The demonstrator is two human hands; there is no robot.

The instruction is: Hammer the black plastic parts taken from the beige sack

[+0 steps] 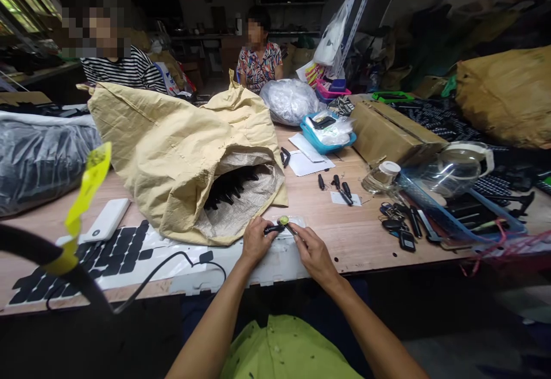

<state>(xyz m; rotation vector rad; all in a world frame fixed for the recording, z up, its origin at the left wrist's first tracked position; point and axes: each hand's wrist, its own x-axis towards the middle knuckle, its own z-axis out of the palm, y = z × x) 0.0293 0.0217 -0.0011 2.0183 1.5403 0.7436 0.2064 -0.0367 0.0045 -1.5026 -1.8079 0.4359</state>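
Close together at the table's front edge, both my hands work over a small clear plastic piece. My left hand [256, 241] is closed on a small black handle-like part [272, 229]. Pinched in my right hand [313, 251] is a thin dark tool [293, 228], its tip meeting the black part. A small yellow-green round thing [283, 220] shows where the two meet; what it belongs to I cannot make out. Just beyond my left hand lies a beige cloth sack [181, 155], its mouth facing me, with several black parts [230, 189] inside.
Black adhesive pads [124, 247] and a white device [107, 220] lie left. Rightward are loose black parts [342, 186], keys [394, 218], a jar [382, 177], a blue tray [456, 212] and a cardboard box [391, 132]. Two people [258, 60] sit across. A cable [167, 261] crosses the front edge.
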